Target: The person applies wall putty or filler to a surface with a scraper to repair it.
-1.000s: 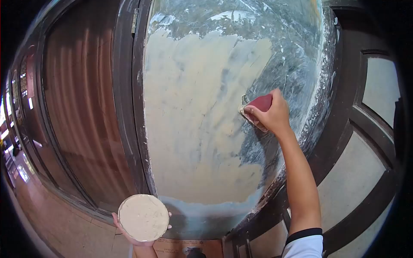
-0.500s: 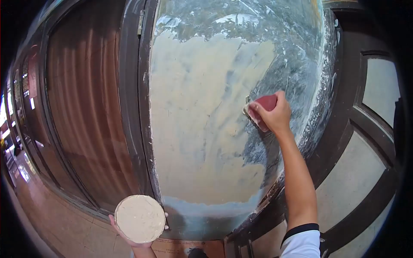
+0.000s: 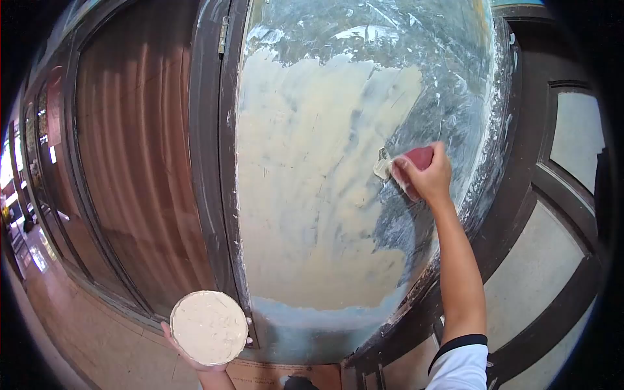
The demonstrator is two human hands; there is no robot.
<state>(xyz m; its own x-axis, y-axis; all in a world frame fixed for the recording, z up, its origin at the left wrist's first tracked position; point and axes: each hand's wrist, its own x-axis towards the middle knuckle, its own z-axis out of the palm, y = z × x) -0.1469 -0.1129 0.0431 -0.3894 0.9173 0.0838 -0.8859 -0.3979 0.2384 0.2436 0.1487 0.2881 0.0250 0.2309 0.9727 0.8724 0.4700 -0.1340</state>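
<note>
My right hand (image 3: 434, 177) grips a dark red flat spreader (image 3: 416, 159) against the wall (image 3: 448, 97). Beside the spreader's left edge, a fresh dab of cream paste (image 3: 382, 166) sticks to the surface. A broad cream coat (image 3: 299, 175) covers the wall's middle and left; bluish-grey patchy surface shows above and to the right. Low on the left, my left hand (image 3: 201, 370) holds up a round container of cream paste (image 3: 208, 328) from beneath, with fingertips showing at its right rim.
A dark wooden frame (image 3: 224, 162) with a hinge borders the wall on the left, next to brown curtains (image 3: 140, 169) behind glass. Dark panelled woodwork (image 3: 520, 156) stands on the right. Cardboard (image 3: 260, 375) lies on the floor at the bottom.
My right hand and the spreader have moved slightly right over the wall, leaving more of the paste dab visible. The view has shifted a little. Both hands keep their holds.
</note>
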